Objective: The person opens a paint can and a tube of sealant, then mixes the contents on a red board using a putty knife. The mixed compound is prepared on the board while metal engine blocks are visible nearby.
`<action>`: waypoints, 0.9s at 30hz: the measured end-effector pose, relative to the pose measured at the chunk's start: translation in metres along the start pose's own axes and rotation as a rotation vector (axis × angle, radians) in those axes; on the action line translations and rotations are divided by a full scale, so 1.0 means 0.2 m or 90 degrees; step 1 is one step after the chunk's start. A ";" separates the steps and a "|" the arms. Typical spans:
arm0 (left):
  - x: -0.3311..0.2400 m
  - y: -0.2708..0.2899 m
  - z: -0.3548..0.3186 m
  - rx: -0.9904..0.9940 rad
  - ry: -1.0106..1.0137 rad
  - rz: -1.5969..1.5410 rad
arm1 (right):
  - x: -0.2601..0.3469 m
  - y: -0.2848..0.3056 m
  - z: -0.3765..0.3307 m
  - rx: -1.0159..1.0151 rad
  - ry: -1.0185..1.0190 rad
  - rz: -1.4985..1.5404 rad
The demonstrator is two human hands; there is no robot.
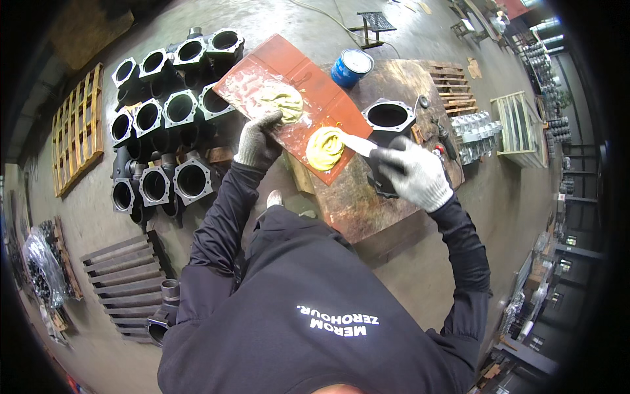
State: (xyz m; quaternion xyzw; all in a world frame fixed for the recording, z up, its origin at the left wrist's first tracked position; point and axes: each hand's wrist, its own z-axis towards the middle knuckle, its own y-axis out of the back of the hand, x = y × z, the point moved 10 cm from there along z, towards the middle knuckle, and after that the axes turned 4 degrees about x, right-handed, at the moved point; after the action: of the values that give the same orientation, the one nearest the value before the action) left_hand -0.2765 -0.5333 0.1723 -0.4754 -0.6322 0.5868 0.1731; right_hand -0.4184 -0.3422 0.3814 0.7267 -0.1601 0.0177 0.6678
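Note:
My gloved left hand (pixel 260 139) grips the lower left edge of a flat reddish-brown board (pixel 335 111), which is tilted over the worktable. Two mounds of yellow paste lie on the board: a paler one (pixel 283 104) near my left hand and a brighter one (pixel 324 150) toward the right. White smears cover the board's left part. My gloved right hand (pixel 413 172) is closed on a putty knife (pixel 358 145); its pale blade touches the brighter paste. Beyond that hand, a black casting with a flanged round opening (pixel 388 115) stands on the table.
A blue can (pixel 352 67) stands on the worn wooden table (pixel 367 213), behind the board. Rows of black flanged castings (pixel 155 184) stand on the floor at left. A pallet (pixel 79 131) lies farther left, with metal slats (pixel 125 282) nearer me. Silvery parts (pixel 476 136) sit at right.

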 end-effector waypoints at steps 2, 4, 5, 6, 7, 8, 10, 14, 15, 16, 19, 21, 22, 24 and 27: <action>-0.02 0.05 0.00 -0.054 -0.016 0.012 | 0.03 -0.10 -0.01 0.119 0.025 0.042; -0.01 0.02 0.00 0.001 -0.004 -0.028 | 0.08 -0.03 -0.01 0.037 0.081 0.074; -0.01 0.02 0.00 0.007 0.006 -0.042 | 0.07 -0.01 -0.01 0.004 0.073 0.093; -0.01 0.02 0.00 0.009 0.003 -0.047 | 0.09 0.02 -0.02 -0.025 0.094 0.130; -0.02 0.02 0.00 0.011 -0.001 -0.053 | 0.05 0.01 -0.01 -0.025 0.042 0.121; -0.02 0.02 -0.01 0.011 -0.007 -0.061 | 0.01 0.02 -0.02 -0.031 -0.009 0.084; -0.04 0.02 -0.01 0.006 -0.020 -0.049 | -0.01 -0.07 -0.02 0.071 -0.053 0.048; -0.05 0.01 0.01 0.013 -0.011 -0.049 | 0.15 -0.03 -0.02 0.034 0.150 0.121; -0.04 0.02 0.01 0.010 -0.013 -0.057 | 0.12 -0.01 -0.02 -0.001 0.122 0.105; -0.04 0.02 0.02 0.006 -0.018 -0.065 | 0.08 -0.01 -0.01 -0.002 0.074 0.120; -0.05 0.03 0.02 0.010 -0.047 -0.048 | 0.06 -0.04 -0.02 0.026 0.049 0.120; -0.06 0.03 0.03 0.019 -0.061 -0.034 | 0.07 -0.07 -0.02 0.055 0.069 0.100; -0.06 0.02 0.04 0.023 -0.060 -0.032 | 0.11 -0.09 -0.03 0.085 0.116 0.070; -0.05 0.01 0.04 0.030 -0.043 -0.043 | 0.13 -0.04 -0.04 0.017 0.148 0.047; -0.04 0.00 0.04 0.034 -0.021 -0.068 | 0.05 0.00 -0.03 -0.037 0.050 0.015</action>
State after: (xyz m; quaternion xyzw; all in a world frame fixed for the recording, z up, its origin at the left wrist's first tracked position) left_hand -0.2785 -0.5442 0.1722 -0.4265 -0.6437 0.6011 0.2061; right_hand -0.4085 -0.3379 0.3847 0.7036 -0.1431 0.0493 0.6943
